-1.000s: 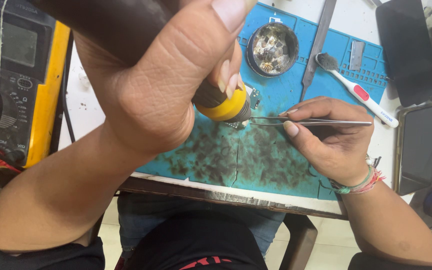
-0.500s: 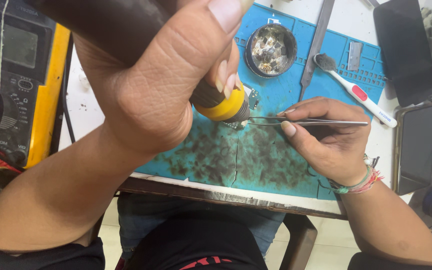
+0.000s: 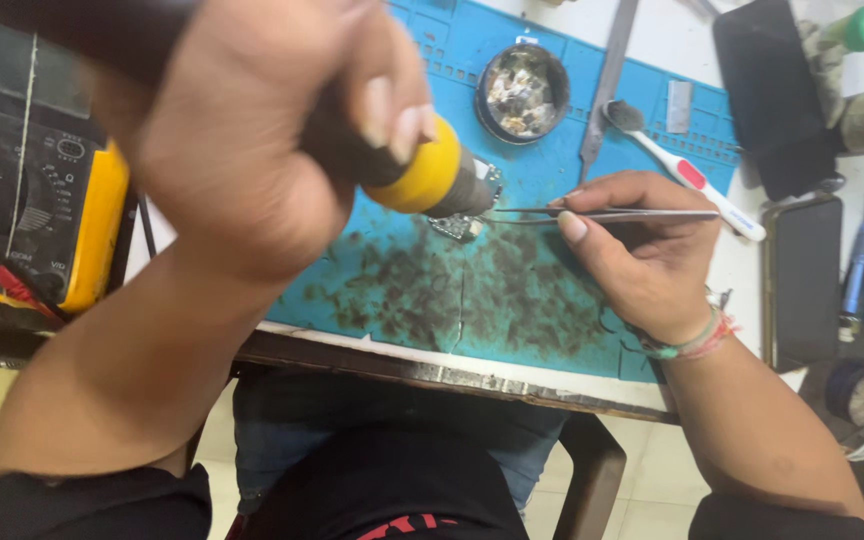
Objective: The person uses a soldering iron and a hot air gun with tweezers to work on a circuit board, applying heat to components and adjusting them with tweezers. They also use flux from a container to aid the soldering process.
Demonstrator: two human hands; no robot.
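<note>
My left hand (image 3: pixel 262 130) grips a black hot-air tool with a yellow collar (image 3: pixel 422 175), its metal nozzle pointing down at a small circuit board (image 3: pixel 472 215) on the blue work mat (image 3: pixel 552 300). My right hand (image 3: pixel 642 250) pinches thin metal tweezers (image 3: pixel 602 214) whose tips reach the small board from the right. The nozzle hides most of the board. The mat beneath is stained dark.
A yellow-cased multimeter (image 3: pixel 32 200) sits at the left. At the back are a round tin of scraps (image 3: pixel 524 92), a flat metal tool (image 3: pixel 607 80) and a white brush (image 3: pixel 687 180). Dark phones (image 3: pixel 802 280) and a tape roll (image 3: pixel 857 392) lie at the right.
The left hand has drawn slightly left and the tool's yellow collar and nozzle show more. The tweezers stay at the board.
</note>
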